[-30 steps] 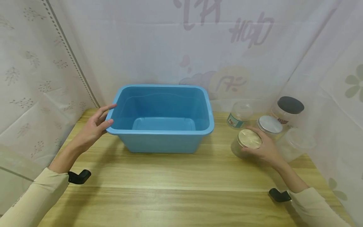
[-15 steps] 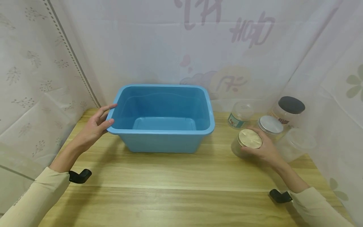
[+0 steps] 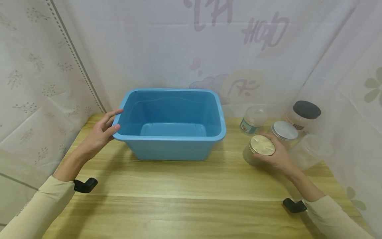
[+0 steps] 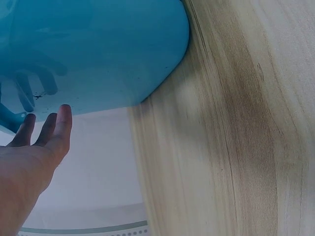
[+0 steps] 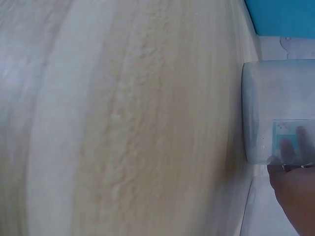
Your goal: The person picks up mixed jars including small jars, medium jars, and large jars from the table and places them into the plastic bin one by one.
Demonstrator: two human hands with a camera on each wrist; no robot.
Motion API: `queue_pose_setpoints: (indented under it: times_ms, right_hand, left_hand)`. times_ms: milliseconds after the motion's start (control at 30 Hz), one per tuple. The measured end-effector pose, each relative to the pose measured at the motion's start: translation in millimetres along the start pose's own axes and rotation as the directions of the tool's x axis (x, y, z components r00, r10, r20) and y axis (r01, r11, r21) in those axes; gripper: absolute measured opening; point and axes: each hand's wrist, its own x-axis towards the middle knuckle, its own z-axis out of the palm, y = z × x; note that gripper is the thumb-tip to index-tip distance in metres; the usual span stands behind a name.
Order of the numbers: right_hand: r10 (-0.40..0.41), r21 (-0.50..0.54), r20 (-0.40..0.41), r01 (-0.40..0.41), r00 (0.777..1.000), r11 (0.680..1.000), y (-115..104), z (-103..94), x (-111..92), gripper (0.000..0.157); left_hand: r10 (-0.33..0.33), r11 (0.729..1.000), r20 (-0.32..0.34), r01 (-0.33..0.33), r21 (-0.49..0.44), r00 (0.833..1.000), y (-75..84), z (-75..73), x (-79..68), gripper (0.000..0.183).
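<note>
A blue plastic tub (image 3: 170, 148) stands on the wooden table. My left hand (image 3: 96, 134) holds its left rim: thumb and forefinger lie over the edge, and the other fingers are at the outer wall, as the left wrist view shows. On the right, my right hand (image 3: 279, 155) grips a clear jar (image 3: 250, 156) with a gold-coloured top, thumb in front and fingers behind. In the right wrist view the jar (image 5: 275, 98) stands upright on the table, and fingers show through its wall.
Behind the right hand stand a labelled clear jar (image 3: 251, 122), a silver-lidded jar (image 3: 285, 130) and a black-lidded jar (image 3: 305, 113). Another clear container (image 3: 313, 149) is at the right, partly behind the wrist. Printed curtains (image 3: 167, 49) hang around the table (image 3: 179, 199).
</note>
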Motion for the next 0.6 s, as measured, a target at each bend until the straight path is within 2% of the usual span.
queue_pose_setpoints:
  times_ms: [133, 400, 600]
  right_hand:
    - [0.0, -0.035, -0.008, -0.001, 1.0, 0.999, -3, 1.0, 4, 0.086]
    - [-0.058, 0.025, 0.002, 0.058, 0.998, 0.998, -18, -2.2, 10, 0.085]
    - [-0.063, 0.003, -0.033, 0.063, 0.997, 0.998, -26, -5.4, 11, 0.088]
  left_hand:
    - [-0.002, 1.0, -0.003, 0.002, 0.006, 1.0, -0.4, -0.5, 0.8, 0.054]
    - [-0.016, 1.0, -0.009, 0.016, 0.022, 1.0, -1.3, -0.8, 0.0, 0.054]
    - [-0.017, 1.0, -0.014, 0.017, -0.001, 1.0, -0.2, 1.4, 0.0, 0.053]
